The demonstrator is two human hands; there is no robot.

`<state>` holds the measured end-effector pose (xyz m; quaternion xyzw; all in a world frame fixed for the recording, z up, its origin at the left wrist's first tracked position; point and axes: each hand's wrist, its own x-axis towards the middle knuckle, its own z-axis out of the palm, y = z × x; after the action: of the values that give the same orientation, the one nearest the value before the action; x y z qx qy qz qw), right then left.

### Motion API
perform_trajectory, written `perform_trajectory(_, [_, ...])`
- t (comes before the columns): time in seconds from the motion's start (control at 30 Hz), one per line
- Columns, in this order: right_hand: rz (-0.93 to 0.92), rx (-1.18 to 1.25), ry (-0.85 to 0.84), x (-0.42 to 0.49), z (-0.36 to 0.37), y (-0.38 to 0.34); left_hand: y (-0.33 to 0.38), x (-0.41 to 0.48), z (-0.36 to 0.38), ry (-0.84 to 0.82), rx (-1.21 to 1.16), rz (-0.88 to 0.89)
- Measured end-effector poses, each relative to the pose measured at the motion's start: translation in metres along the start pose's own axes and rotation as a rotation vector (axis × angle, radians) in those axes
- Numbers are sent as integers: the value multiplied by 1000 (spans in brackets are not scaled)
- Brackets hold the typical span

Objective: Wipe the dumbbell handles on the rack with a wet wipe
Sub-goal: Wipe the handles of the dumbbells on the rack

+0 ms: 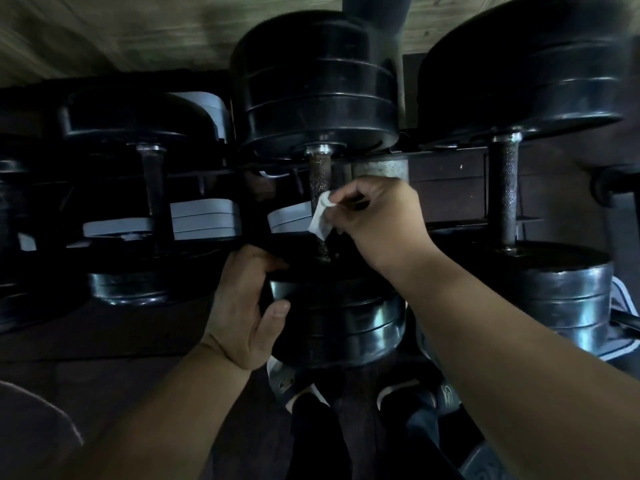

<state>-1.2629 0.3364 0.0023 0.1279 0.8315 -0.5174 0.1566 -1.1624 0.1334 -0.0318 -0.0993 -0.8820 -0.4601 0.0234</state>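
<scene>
Black iron dumbbells lie across the rack (460,153), their handles running from its far edge to its near edge. The middle dumbbell (315,88) fills the centre, with the right dumbbell (505,188) and the left dumbbell (152,181) each set apart from it. The left hand (242,306) curls round the rim of the middle dumbbell's near head at the rack's near edge, thumb on its side. The right hand (381,220) pinches a small, crumpled white wet wipe (320,220) against the knurled handle (319,174) of the middle dumbbell, on its near half. The hands are apart.
</scene>
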Motion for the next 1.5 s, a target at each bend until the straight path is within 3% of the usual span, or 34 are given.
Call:
perform_trajectory(0.23, [-25, -13, 21, -1, 0, -6, 4, -1, -3, -60, 28, -21])
perform_trajectory(0.43, [-71, -75, 24, -3, 0, -8, 44, -2, 8, 28, -17, -370])
perform_trajectory(0.5, [-67, -78, 19, -3, 0, -7, 57, -1, 16, 76, -8, -401])
perform_trajectory(0.73, [-18, -17, -17, -5, -1, -10, 52, -5, 23, 160, -18, -377])
perform_trajectory(0.97, [-55, -46, 106, 20, 2, -30, 43, -6, 17, 125, -67, -364])
perform_trajectory(1.07, [-21, -42, -16, 12, -1, -23, 41, -7, 18, 123, -55, -360])
perform_trajectory(1.2, [34, -258, -179, -1, -7, -12, 42, -7, 18, 126, -59, -350])
perform_trajectory(1.5, [35, -83, -5, -1, 4, -22, 30, -8, 13, 131, -60, -300])
